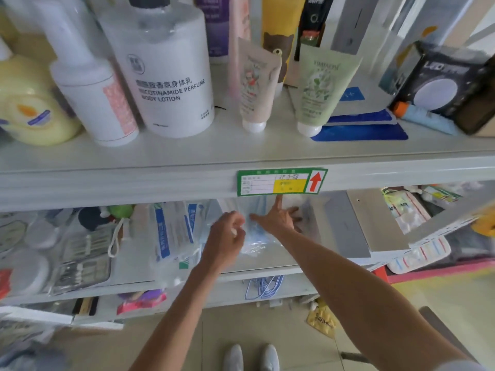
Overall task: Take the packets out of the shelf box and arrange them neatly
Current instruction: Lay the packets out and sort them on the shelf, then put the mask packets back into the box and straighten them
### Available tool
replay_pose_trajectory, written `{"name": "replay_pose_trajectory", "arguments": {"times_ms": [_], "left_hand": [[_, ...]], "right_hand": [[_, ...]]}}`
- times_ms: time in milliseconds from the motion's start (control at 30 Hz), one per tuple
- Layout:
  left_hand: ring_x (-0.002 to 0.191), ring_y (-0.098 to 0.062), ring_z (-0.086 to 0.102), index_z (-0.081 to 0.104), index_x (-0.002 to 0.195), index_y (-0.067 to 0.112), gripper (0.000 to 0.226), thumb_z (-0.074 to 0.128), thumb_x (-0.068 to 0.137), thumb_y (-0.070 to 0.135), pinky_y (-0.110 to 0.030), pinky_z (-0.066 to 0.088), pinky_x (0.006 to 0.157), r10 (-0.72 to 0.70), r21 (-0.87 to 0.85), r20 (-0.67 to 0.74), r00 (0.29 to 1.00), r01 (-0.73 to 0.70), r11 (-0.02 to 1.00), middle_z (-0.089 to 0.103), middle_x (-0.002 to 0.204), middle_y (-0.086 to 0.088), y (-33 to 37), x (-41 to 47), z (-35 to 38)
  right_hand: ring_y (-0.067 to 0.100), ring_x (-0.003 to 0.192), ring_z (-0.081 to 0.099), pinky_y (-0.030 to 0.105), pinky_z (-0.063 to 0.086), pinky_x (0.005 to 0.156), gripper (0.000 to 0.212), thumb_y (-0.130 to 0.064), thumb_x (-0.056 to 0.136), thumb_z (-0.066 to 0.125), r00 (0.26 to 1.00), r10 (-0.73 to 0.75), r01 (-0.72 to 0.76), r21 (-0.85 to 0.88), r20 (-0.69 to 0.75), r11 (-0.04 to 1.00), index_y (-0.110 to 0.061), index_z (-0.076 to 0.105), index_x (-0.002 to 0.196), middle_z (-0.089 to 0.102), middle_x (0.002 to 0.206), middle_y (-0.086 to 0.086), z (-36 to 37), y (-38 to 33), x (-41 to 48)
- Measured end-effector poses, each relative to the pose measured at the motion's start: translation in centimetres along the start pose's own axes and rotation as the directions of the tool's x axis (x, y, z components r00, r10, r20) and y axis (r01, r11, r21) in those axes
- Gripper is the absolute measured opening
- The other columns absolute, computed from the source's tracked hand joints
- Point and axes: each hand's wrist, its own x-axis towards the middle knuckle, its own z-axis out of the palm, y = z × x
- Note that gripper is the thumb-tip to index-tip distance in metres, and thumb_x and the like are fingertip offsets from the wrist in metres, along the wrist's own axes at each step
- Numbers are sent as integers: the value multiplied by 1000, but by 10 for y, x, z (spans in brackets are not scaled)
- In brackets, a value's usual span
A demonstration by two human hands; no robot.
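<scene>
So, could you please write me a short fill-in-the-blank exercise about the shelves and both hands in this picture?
1. The label on the shelf edge bears a red ____ pointing up.
2. The left hand and right hand reach onto the ____ shelf.
3. The green tube stands with its white ____ downward.
4. The right hand's fingers are ____ over the blue packets.

Missing words: arrow; middle; cap; spread

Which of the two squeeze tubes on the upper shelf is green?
The right-hand tube, standing on its white cap beside the blue mats; the other tube, left of it, is pink.
</scene>
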Motion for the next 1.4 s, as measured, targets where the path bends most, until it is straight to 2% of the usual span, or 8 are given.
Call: {"name": "replay_pose_trajectory", "arguments": {"times_ms": [233, 500, 700, 867, 1000, 1100, 1200, 1400], "left_hand": [[119, -32, 54, 50, 128, 4, 40, 54, 88, 5, -33, 42, 93, -170, 159, 158, 973, 145, 977, 55, 131, -17, 4, 24, 56], [126, -40, 46, 21, 148, -1, 77, 61, 89, 27, -49, 43, 98, -430, 335, 46, 901, 392, 857, 38, 140, -22, 13, 48, 79], [119, -40, 50, 52, 127, 4, 44, 59, 88, 23, -45, 43, 100, -543, 399, -34, 839, 510, 762, 45, 132, -22, 12, 61, 83], [105, -39, 61, 57, 116, 9, 28, 57, 92, 23, -42, 51, 91, -350, 117, 76, 934, 340, 933, 59, 118, -20, 27, 57, 102], [106, -36, 67, 65, 115, 15, 34, 49, 92, 34, -43, 55, 90, -462, -371, 298, 835, 548, 750, 70, 116, -17, 45, 51, 109], [97, -25, 65, 65, 112, 15, 45, 46, 77, 36, -37, 49, 83, -475, -512, 350, 807, 590, 625, 69, 111, -18, 56, 47, 114], [104, -11, 66, 65, 116, 19, 41, 57, 77, 26, -28, 45, 87, -371, -555, 275, 887, 462, 692, 73, 111, 0, 67, 39, 118], [89, -7, 67, 71, 103, 25, 40, 56, 71, 43, -25, 50, 74, -283, -653, 134, 950, 299, 696, 75, 98, 7, 89, 37, 101]], "right_hand": [[39, 117, 54, 42, 49, 89, 78, -43, 80, 66, 994, -60, 61, 2, -94, 998, -19, 27, 143, 51, 129, 24, -9, 7, 2], [35, 119, 57, 31, 46, 83, 102, -35, 79, 68, 998, -5, 15, 158, -68, 987, -12, 5, 156, 55, 134, 19, -31, 23, 9], [33, 118, 58, 35, 53, 90, 104, -32, 79, 69, 999, 26, -30, 229, 19, 973, -6, 3, 155, 52, 136, 18, -45, 25, 9], [30, 108, 61, 34, 52, 79, 73, -31, 76, 70, 993, 17, -46, 242, 121, 969, -2, 38, 135, 57, 124, 16, -54, 22, 15], [21, 65, 56, 27, 43, 60, 19, -23, 78, 68, 976, -59, -25, 377, 209, 926, -8, 62, 88, 58, 79, 9, -65, 27, 27], [26, 69, 64, 31, 49, 68, 31, -39, 78, 74, 953, -53, -113, 514, 297, 850, -11, 64, 87, 62, 80, 12, -73, 27, 24], [19, 59, 57, 25, 45, 55, 44, -40, 72, 84, 961, -50, -87, 466, 273, 881, -6, 64, 92, 58, 74, 11, -74, 26, 17], [22, 73, 61, 30, 48, 61, 14, -22, 91, 54, 971, -135, 74, 289, 196, 954, -14, 63, 84, 61, 91, 13, -122, 23, -5]]}}
